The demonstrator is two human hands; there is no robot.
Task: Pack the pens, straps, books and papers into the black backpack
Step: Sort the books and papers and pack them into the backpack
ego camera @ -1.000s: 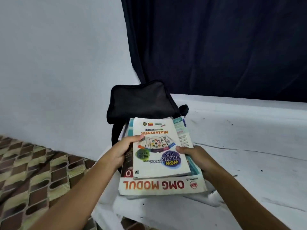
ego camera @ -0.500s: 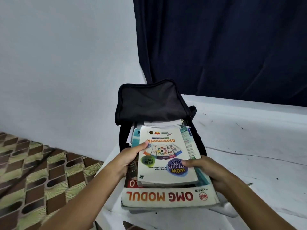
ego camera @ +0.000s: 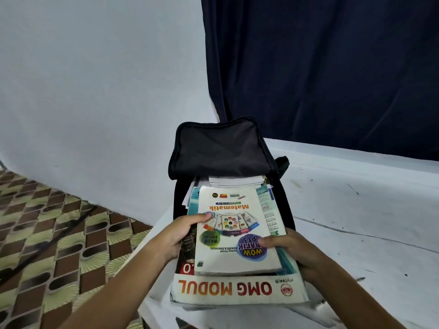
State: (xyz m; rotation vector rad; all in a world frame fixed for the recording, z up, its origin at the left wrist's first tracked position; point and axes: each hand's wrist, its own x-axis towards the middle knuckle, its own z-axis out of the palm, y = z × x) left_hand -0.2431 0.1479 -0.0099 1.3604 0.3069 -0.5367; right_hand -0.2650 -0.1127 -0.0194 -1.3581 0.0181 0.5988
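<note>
A black backpack [ego camera: 221, 148] lies open on a white table [ego camera: 356, 222], its flap raised toward the wall. I hold a stack of books [ego camera: 237, 290] whose far end sits in the backpack's mouth. The top book is a white "Matematik" workbook [ego camera: 234, 205]; a large "OMG MODUL" book lies at the bottom. My left hand [ego camera: 178, 236] grips the stack's left edge, thumb on the top cover. On the right edge my right hand [ego camera: 289, 250] holds the stack, thumb over the cover. White papers [ego camera: 235, 180] show inside the bag beyond the books.
A dark blue curtain [ego camera: 332, 67] hangs behind the table on the right. The white wall [ego camera: 95, 91] stands to the left. A patterned brown and green floor [ego camera: 47, 233] lies below on the left, past the table's edge.
The stack has slid a little farther toward the backpack's opening, and both hands have kept their hold. The papers inside the bag have come into view.
</note>
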